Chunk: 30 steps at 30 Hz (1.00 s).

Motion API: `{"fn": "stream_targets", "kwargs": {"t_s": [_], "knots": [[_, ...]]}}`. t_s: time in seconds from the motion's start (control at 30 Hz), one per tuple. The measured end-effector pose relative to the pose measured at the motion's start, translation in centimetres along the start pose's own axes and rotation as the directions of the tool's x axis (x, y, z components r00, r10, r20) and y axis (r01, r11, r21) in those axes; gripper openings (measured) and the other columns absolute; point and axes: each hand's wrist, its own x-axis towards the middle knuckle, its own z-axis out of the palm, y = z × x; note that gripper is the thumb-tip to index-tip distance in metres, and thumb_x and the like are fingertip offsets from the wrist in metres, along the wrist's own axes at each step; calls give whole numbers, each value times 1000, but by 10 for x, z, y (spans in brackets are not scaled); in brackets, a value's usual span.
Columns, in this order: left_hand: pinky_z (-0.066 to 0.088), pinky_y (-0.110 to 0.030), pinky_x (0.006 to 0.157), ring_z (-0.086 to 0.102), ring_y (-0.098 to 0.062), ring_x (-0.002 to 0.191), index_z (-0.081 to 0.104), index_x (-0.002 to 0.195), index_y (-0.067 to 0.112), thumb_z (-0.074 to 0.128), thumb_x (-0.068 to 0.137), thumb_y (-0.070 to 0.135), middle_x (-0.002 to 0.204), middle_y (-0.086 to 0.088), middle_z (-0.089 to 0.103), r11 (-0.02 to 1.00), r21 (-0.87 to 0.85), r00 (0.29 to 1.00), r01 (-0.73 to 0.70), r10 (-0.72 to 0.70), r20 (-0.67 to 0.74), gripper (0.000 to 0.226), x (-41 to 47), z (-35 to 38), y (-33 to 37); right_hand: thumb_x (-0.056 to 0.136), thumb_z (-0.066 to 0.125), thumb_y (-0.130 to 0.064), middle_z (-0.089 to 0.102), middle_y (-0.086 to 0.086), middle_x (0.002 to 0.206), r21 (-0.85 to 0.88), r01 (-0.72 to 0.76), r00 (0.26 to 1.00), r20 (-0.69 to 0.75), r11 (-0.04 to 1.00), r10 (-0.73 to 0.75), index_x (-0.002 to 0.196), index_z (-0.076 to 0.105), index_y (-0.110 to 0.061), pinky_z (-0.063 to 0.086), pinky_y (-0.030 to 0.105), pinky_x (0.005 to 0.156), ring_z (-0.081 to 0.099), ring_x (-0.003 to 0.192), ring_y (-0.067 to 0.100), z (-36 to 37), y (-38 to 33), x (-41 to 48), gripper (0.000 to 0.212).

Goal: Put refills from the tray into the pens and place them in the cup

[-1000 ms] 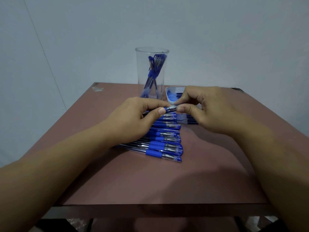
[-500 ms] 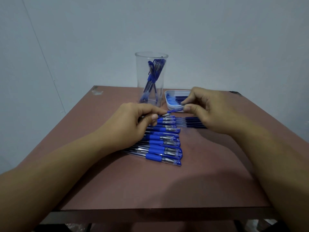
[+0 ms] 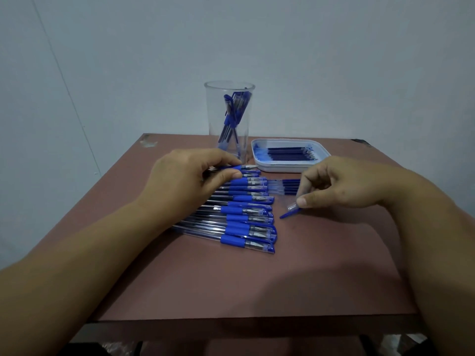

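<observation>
My left hand (image 3: pixel 190 176) grips an uncapped pen (image 3: pixel 244 167) by its blue grip, metal tip pointing right, above the far end of a row of several capped blue pens (image 3: pixel 246 214) lying on the table. My right hand (image 3: pixel 341 186) pinches a blue pen cap (image 3: pixel 290 211) between thumb and forefinger, its clip touching the table right of the row. A white tray (image 3: pixel 259 160) at the back right holds several dark refills (image 3: pixel 290 153). A tall clear cup (image 3: pixel 229 119) behind the row holds several pens.
Several loose refills (image 3: pixel 288 186) lie on the brown table (image 3: pixel 231 283) between the pen row and my right hand. A pale wall rises behind the table. The table's front edge lies near my forearms.
The cap came off the pen. My right hand carried it right and down to the table, while my left hand kept the pen over the row. The tray is now uncovered.
</observation>
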Motion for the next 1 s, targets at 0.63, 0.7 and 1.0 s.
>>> {"fn": "stream_targets", "kwargs": {"t_s": [0.63, 0.7, 1.0], "knots": [[48, -10, 79, 62, 7, 89, 66, 120, 37, 65, 92, 35, 101, 31, 60, 992, -93, 989, -84, 95, 114, 29, 1, -2, -6, 82, 73, -37, 66, 1, 69, -79, 6, 995, -97, 997, -14, 83, 71, -23, 45, 25, 64, 55, 59, 6, 6, -18, 2, 13], [46, -3, 74, 61, 9, 87, 65, 118, 42, 62, 87, 40, 93, 39, 58, 992, -121, 975, -36, 62, 212, 31, 5, -7, 1, 85, 71, -32, 64, -2, 69, -108, 102, 950, -284, 989, -129, 87, 69, -26, 40, 10, 54, 51, 56, 2, 8, -27, -3, 6], [44, -7, 68, 62, 0, 79, 70, 110, 39, 69, 87, 33, 92, 25, 68, 965, -257, 969, 54, 12, 248, 24, 20, -4, -4, 89, 67, -23, 66, -11, 72, -88, 298, 792, -533, 951, -297, 88, 68, -28, 40, 8, 59, 57, 65, 1, 29, -30, 14, 5]]}}
